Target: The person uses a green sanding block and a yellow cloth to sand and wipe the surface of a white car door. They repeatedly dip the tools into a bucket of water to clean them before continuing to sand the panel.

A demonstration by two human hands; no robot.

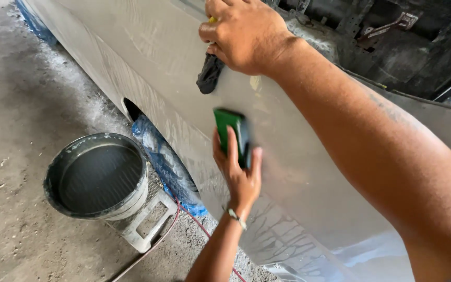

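The fingers [232, 149] of the left hand [240, 177] lie flat and nearly straight over a green sanding block [230, 130], pressing it against the grey car panel [298, 172]; the thumb side wraps the block's right edge, so the hand has the block held between fingers and panel. A thin bracelet [236, 216] circles that wrist, just below the block. Wet streaks run down the panel under the block, toward the lower edge.

Above the block and a little to its left, the right hand [244, 34] is curled tight around a dark wet rag [210, 73], whose loose end hangs down and touches the panel just above the block. A small bit of yellow shows at the top of that closed fist; what it belongs to cannot be told. The right forearm crosses the panel to the right of the block.

Left of the block and lower, on the concrete floor [22, 130], 1 grey bucket [100, 175] of water stands on a pale plastic stand [147, 230]. Between bucket and panel, crumpled blue plastic sheeting [165, 162] fills the wheel arch, and a thin red hose [194, 222] trails over the floor. Beyond the panel's top edge, up and right of the block, the dark open engine bay [392, 42] shows.
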